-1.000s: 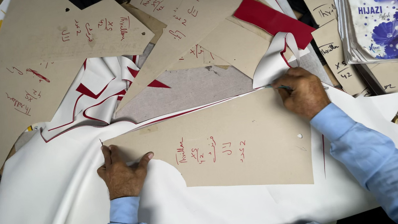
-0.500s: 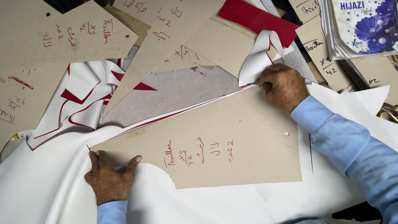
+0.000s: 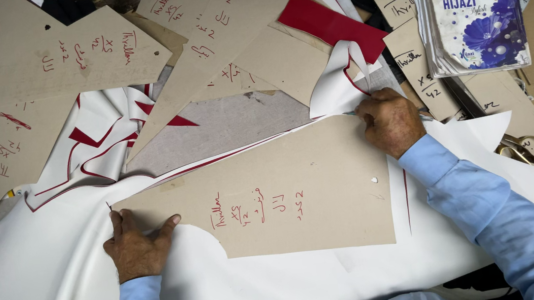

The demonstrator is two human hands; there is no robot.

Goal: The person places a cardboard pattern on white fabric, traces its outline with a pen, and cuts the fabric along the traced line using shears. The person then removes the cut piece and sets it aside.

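Two hands are working one cardboard pattern (image 3: 299, 190) in the head view, and it is lying flat on a white sheet (image 3: 277, 291) spread over the worktop (image 3: 223, 125). The left hand (image 3: 136, 244) is pressing its lower left corner, fingers spread flat, gripping nothing. The right hand (image 3: 389, 121) is sitting at the top right edge with its grip closed, apparently pinching something thin; I cannot tell what. The pattern looks light and stiff, best held at its edges; the sheet looks soft and smooth. Beyond the right grip, scissors (image 3: 523, 147) and a flowered packet (image 3: 477, 5) are lying. No containers are showing.
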